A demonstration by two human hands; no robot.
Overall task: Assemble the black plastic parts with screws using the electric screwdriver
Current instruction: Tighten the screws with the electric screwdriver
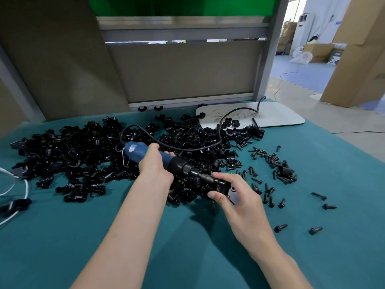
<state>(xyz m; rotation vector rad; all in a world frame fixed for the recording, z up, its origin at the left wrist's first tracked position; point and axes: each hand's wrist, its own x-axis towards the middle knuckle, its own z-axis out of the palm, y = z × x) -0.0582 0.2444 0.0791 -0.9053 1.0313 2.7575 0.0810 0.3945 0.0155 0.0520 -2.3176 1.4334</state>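
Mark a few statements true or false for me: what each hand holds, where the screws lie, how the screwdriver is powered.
The left hand grips the blue electric screwdriver. True.
The right hand is empty. False: its fingers hold a black plastic part at the screwdriver's tip.
The loose screws lie mostly right of the pile of black parts. True.
The screwdriver is cordless. False: a black cord runs from its rear end across the pile toward the white board.
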